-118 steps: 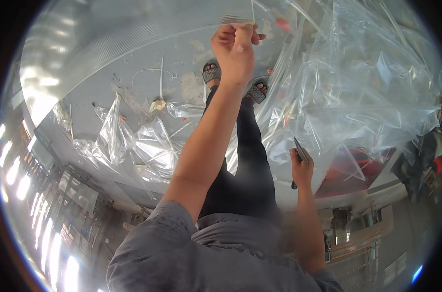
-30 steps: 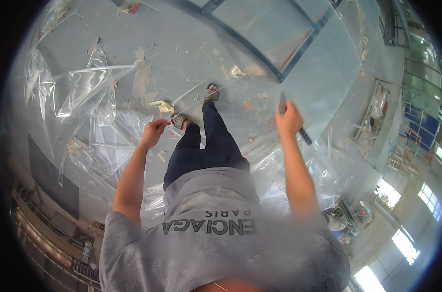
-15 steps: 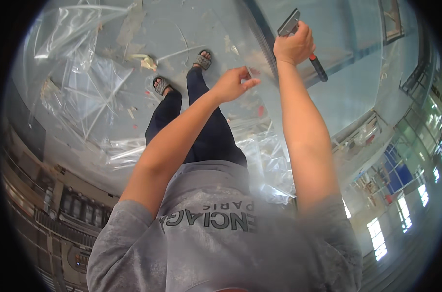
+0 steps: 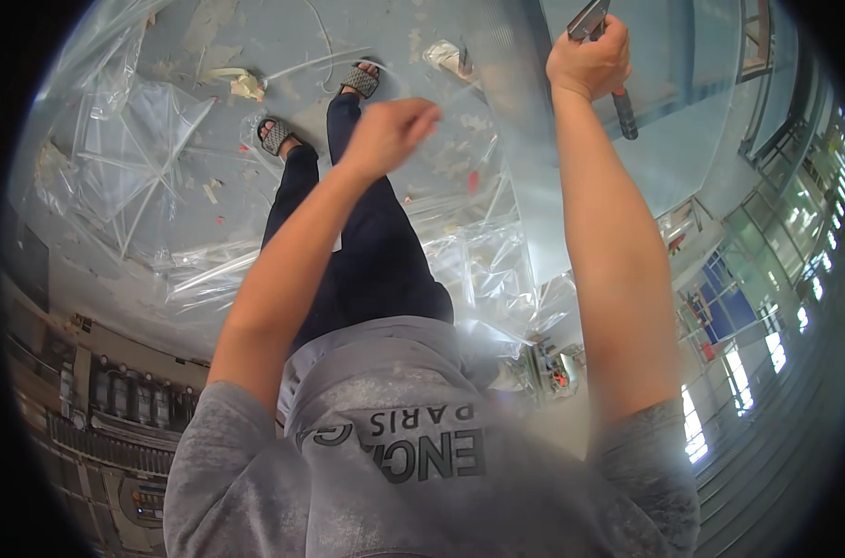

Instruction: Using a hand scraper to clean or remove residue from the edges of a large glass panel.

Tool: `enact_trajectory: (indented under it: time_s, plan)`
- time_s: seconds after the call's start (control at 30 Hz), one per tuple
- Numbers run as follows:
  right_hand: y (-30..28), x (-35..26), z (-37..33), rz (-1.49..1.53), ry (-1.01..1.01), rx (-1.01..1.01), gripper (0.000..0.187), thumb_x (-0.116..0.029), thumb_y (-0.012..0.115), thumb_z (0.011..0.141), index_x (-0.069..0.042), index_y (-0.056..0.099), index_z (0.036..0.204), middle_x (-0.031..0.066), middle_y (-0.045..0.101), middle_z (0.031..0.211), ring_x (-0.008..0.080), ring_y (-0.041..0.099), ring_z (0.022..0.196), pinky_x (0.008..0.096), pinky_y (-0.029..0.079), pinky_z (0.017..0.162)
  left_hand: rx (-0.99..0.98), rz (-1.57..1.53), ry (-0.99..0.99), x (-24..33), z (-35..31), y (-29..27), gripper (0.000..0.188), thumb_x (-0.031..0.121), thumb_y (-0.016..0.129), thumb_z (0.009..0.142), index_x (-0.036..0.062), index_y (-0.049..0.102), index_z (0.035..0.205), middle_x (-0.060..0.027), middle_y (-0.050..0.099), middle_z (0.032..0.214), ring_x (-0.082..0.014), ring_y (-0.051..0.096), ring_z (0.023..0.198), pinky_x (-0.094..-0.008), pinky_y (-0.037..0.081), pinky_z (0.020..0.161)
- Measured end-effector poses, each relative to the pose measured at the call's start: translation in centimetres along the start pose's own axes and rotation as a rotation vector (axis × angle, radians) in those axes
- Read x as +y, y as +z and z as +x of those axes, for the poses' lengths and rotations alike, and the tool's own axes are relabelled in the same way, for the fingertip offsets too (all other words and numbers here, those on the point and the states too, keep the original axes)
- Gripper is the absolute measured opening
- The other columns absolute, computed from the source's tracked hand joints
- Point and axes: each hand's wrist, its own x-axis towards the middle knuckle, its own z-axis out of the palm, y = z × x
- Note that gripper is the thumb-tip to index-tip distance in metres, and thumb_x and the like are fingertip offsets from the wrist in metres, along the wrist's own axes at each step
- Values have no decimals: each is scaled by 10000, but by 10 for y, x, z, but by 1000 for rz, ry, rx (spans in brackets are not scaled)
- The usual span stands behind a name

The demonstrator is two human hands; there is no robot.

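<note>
Crumpled clear plastic sheeting (image 4: 153, 158) is spread over the grey concrete floor (image 4: 255, 28) on the left, with folds bunched along its near edge. A small pale scrap of debris (image 4: 241, 86) lies on the floor just beyond the sheeting, near the far edge of view.

Two feet in grey woven sandals (image 4: 276, 136) are planted on the floor between the sheeting and the panel; dark trousers (image 4: 367, 251) run down from them to a grey printed T-shirt (image 4: 395, 446).

Left hand (image 4: 390, 130) is raised above the legs, fingers curled in and closed toward the thumb; whether anything thin is pinched cannot be told, motion blur.

More clear film (image 4: 483, 270) is bunched on the floor between the legs and the right forearm.

A large flat pale translucent panel (image 4: 534, 139) rises right of centre, its lower edge near the bunched film.

Right hand (image 4: 590, 65) is up against the panel's upper part, fist wrapped tight around a dark-handled tool with a metal head (image 4: 618, 98); the metal head shows above the fist, the handle sticks out below. The tool sits at the top right, against the panel.
</note>
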Motion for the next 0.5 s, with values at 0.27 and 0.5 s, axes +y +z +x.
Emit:
enact_trajectory:
  time_s: [0.27,0.5]
  plan:
    - [-2,0,3,1,-10,22,228,-262,680,827,-121,594,983,14,660,898,280,633,892,469,428,869,219,280,-171,-72,-48,-150,227,214,604,1000,21,716,1044,-54,729,893,-89,647,818,-245,499,750]
    - [-8,-13,1,-11,33,-41,242,-269,682,846,-121,592,1016,18,667,936,280,635,911,460,428,855,651,264,-353,-135,-33,-220,288,283,585,1004,42,727,1071,-79,740,972,-135,679,890,-283,509,806]
